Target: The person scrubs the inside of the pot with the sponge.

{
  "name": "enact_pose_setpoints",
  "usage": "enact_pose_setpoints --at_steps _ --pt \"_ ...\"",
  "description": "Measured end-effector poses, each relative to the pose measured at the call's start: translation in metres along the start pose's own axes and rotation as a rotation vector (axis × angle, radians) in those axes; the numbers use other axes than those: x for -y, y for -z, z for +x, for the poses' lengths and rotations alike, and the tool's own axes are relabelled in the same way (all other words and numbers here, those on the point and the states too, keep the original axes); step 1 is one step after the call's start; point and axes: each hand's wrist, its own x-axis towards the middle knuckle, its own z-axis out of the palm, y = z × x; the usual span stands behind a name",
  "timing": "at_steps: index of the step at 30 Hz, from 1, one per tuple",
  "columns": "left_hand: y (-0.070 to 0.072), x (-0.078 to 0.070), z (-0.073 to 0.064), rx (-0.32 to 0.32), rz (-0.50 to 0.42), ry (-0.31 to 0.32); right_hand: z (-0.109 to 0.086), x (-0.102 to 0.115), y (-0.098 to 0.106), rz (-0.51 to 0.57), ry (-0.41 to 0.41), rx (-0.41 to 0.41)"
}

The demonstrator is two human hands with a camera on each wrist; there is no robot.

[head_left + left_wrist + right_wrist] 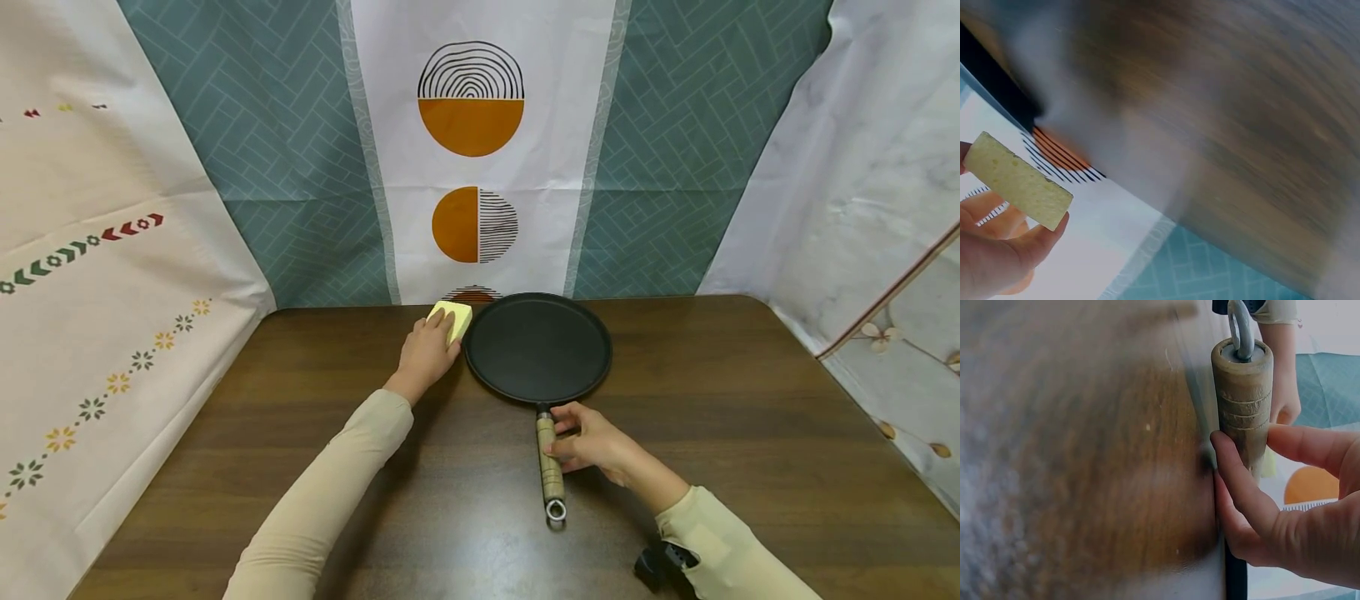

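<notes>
A flat black pan (537,348) lies at the back of the wooden table, its wooden handle (549,458) pointing toward me and ending in a metal ring. My right hand (596,446) pinches that handle from the right. In the right wrist view the thumb is at one side of the handle (1244,394) and the fingers are at the other. Left of the pan, my left hand (429,354) grips a pale yellow sponge (453,313) close to the rim. The left wrist view shows the block-shaped sponge (1019,181) between thumb and fingertips.
The brown table (300,425) ends just behind the pan, where a patterned cloth (487,167) hangs. A cream embroidered cloth (97,292) borders the left side and a marble-print cloth (862,208) the right. A black strapped device (660,562) sits at the right wrist.
</notes>
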Motion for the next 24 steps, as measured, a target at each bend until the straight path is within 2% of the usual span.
enact_pose_setpoints --at_steps 8,14,18,24 --pt "-0.004 -0.029 0.007 0.025 -0.018 -0.046 0.0 0.0 0.001 0.009 0.002 0.013" --pt "-0.009 -0.051 0.009 0.013 -0.036 -0.09 0.001 -0.001 0.001 -0.001 -0.006 0.012" --pt "-0.013 -0.062 0.011 0.022 -0.031 -0.129 0.001 0.0 0.001 -0.005 -0.013 0.007" --pt "-0.019 -0.078 0.013 0.049 -0.047 -0.153 0.002 0.001 0.001 -0.007 -0.018 0.005"
